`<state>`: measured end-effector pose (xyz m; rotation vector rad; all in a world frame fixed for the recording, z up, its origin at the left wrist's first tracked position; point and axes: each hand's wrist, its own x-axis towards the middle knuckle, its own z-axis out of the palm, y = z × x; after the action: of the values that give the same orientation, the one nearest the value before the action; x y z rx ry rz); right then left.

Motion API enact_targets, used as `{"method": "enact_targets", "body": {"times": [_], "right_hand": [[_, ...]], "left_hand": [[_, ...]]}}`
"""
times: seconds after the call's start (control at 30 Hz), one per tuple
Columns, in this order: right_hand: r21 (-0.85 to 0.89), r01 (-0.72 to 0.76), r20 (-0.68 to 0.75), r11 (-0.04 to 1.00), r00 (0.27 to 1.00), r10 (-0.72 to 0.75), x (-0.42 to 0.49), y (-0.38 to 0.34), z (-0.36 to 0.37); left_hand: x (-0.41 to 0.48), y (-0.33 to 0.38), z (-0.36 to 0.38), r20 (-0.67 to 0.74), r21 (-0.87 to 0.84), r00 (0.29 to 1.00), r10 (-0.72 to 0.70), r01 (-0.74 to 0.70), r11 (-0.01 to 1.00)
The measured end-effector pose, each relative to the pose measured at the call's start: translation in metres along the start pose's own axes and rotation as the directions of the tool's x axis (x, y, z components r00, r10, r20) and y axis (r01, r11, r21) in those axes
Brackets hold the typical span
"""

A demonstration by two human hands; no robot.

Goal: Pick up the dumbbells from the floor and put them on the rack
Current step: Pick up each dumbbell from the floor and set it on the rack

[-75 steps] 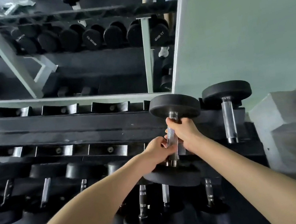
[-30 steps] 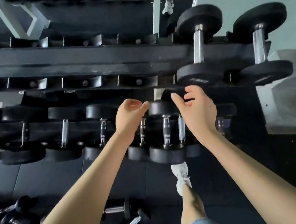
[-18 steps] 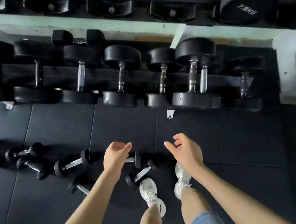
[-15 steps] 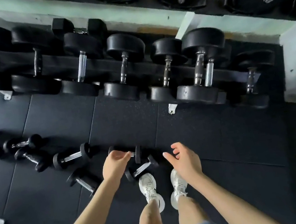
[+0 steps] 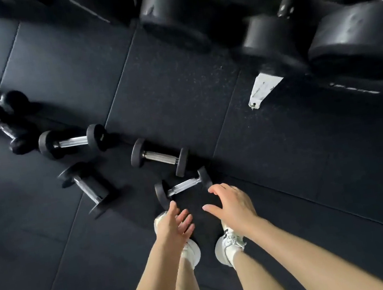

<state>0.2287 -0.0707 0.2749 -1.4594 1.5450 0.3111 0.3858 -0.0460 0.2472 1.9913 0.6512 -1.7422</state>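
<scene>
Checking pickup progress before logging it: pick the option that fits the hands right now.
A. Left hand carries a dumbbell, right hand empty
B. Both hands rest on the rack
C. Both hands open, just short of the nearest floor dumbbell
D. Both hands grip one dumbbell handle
C: the left hand and right hand are spread open and empty, just short of the nearest dumbbell, which lies on the floor mat.

Dumbbells [image 5: 183, 186] on floor [image 5: 179, 102] before rack [image 5: 293, 37]

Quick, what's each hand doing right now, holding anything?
Left hand: open, empty, above the nearest dumbbell.
Right hand: open, empty, fingers spread beside that dumbbell.
</scene>
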Motion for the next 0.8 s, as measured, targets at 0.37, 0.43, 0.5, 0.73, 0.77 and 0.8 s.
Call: {"method": "enact_targets", "body": {"times": [0.37,0.43,0.5,0.73,0.77,0.8], "right_hand": [[-0.494,0.314,0.215,0.811,0.948,-0.236,0.174,0.050,0.145],[-0.634,0.385,0.259,0.670,0.923,-0.285,0.197,0.056,0.161],[-0.732,0.410,0.281,0.544,0.909,-0.308,0.215,0.062,0.170],[-0.818,0.411,0.328,0.403,0.908,-0.261,0.255,0.079,0.168],[-0.810,0.415,0.326,0.415,0.906,-0.271,0.255,0.080,0.168],[-0.800,0.418,0.323,0.430,0.905,-0.278,0.254,0.080,0.167]], "left_hand": [[0.206,-0.021,0.013,0.030,-0.335,0.992,-0.119,0.122,0.934],[0.239,-0.028,0.011,0.057,-0.374,0.992,-0.113,0.126,0.919],[0.269,-0.033,0.011,0.071,-0.419,0.994,-0.078,0.101,0.902],[0.316,-0.022,0.035,0.130,-0.594,0.991,-0.014,0.090,0.799],[0.319,-0.019,0.039,0.129,-0.640,0.991,-0.020,0.099,0.762],[0.322,-0.017,0.042,0.123,-0.677,0.992,-0.035,0.110,0.728]]}}
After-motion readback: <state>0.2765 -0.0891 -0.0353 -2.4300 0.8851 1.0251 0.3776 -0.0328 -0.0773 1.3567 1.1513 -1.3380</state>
